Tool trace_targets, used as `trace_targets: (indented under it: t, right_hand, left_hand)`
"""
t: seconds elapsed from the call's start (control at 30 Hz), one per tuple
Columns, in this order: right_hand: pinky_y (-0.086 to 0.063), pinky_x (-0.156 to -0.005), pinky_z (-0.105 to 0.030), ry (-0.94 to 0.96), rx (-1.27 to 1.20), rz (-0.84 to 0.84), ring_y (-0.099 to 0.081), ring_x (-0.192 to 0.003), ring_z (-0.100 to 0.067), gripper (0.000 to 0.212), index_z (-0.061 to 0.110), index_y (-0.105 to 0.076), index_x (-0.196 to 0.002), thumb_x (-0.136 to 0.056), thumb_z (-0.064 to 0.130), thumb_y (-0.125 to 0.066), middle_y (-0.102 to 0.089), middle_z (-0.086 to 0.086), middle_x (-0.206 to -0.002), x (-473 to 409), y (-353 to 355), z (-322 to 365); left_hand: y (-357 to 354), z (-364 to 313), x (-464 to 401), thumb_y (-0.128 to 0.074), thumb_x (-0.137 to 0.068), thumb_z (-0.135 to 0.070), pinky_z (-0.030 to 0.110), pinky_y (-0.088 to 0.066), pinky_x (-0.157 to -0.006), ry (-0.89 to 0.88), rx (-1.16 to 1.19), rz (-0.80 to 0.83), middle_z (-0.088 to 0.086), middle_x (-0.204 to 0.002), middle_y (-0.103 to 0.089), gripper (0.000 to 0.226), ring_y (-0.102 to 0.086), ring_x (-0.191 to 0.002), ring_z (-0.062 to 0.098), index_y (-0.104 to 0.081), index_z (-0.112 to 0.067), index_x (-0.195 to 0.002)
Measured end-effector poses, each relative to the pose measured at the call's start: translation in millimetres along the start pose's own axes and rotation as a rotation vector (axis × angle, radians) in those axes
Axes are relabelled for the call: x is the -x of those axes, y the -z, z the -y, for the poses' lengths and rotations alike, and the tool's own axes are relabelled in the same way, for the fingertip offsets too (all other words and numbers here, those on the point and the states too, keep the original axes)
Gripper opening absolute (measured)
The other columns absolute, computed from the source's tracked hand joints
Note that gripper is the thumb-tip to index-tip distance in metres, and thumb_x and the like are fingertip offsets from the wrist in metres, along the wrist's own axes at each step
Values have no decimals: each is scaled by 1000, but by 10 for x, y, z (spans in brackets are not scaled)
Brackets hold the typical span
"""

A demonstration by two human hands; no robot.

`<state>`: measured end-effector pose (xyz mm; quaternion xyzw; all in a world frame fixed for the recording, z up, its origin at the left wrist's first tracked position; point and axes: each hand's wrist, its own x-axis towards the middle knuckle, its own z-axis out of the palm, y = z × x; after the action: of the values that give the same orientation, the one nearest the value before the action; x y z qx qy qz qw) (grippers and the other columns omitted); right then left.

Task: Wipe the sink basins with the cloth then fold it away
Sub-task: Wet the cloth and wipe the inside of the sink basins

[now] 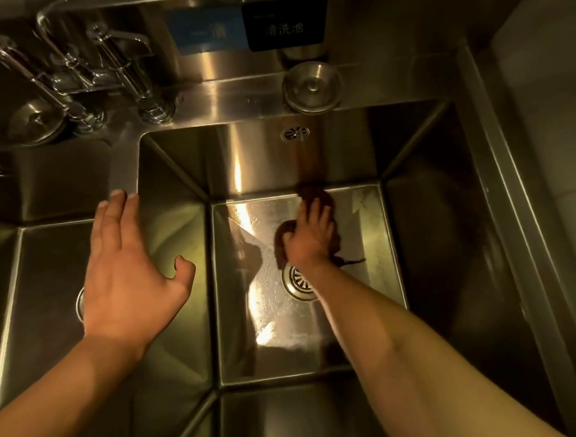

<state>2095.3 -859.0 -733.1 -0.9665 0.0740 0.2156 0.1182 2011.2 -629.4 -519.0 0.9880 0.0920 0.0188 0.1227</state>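
Cloth (325, 197), dark, bunched at centre of frame on floor of right basin (366, 314), pressed flat under right hand (309, 237) just above drain (297, 282). Left hand (130, 274) spread, empty, hovering at centre-left over divider betw. basins. Wiping step underway, fold not yet; next prob. sweep over rest of floor & walls, then left basin (45, 278).

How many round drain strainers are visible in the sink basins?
2: one drain strainer under the right forearm in the right basin; another mostly hidden behind the left hand.
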Motion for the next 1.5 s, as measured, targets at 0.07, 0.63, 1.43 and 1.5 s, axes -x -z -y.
trace_targets:
  t: [0.07,0.63,1.43,1.5]
  right_hand:
    - [-13,-123,-56,165,30,55,0,-155,-42,84,22,-7,-164,-95,42,-50,3,-13,-170,105,-147,332]
    - [-46,-103,-39,394,-105,147,-52,-120,-28,38,27,-67,-115,-78,21,-70,-60,-1,-119,563,-6,795]
    - [2,-123,-62,1015,430,137,12,-156,-32,93,24,2,-163,-94,62,-48,16,-8,-170,481,-464,421]
    - [-6,-124,-58,1036,440,128,8,-157,-30,87,23,-4,-164,-97,62,-44,12,-7,-170,337,-539,428]
  left_hand:
    - [-5,20,-4,-66,-80,-42,35,-10,-126,4,-1,3,7,-170,-15,99,-7,-159,22,-19,-12,-161]
    - [37,-27,9,-76,-80,-33,36,-13,-126,15,-2,15,7,-171,-13,102,-6,-159,20,-20,-10,-162]
    - [47,-9,-5,-71,-80,-36,35,-12,-127,8,0,49,6,-172,-10,102,-2,-160,19,-17,-9,-162]
    - [45,-8,-3,-73,-80,-36,34,-11,-127,9,3,47,5,-172,-10,102,-3,-159,18,-18,-9,-162]
